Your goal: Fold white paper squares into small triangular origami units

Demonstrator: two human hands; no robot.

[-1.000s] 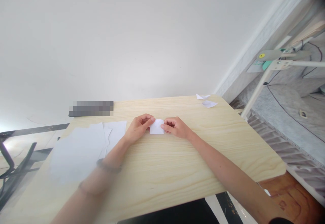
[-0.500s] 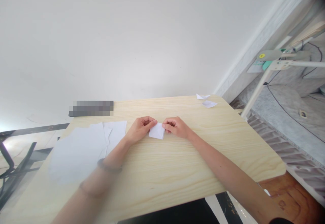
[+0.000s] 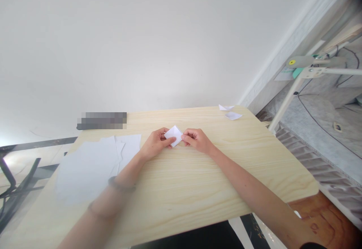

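Observation:
A small folded piece of white paper (image 3: 174, 132) is held just over the middle of the table, turned so that one corner points away from me. My left hand (image 3: 156, 142) pinches its left side, thumb on top and fingers behind. At the right corner, my right hand (image 3: 195, 140) grips the paper between thumb and fingers. Two folded paper boats, one (image 3: 226, 108) behind the other (image 3: 233, 116), rest near the far right corner of the table.
White paper sheets (image 3: 85, 166) overlap on the left of the wooden table (image 3: 198, 188), partly under my left forearm. A blurred dark object (image 3: 102, 121) lies at the back left edge. A wall (image 3: 169, 53) rises behind; a white metal frame (image 3: 288, 98) stands to the right.
The folded paper has turned from lying square to a diamond position and sits slightly higher in view. My left thumb has shifted onto its lower left side.

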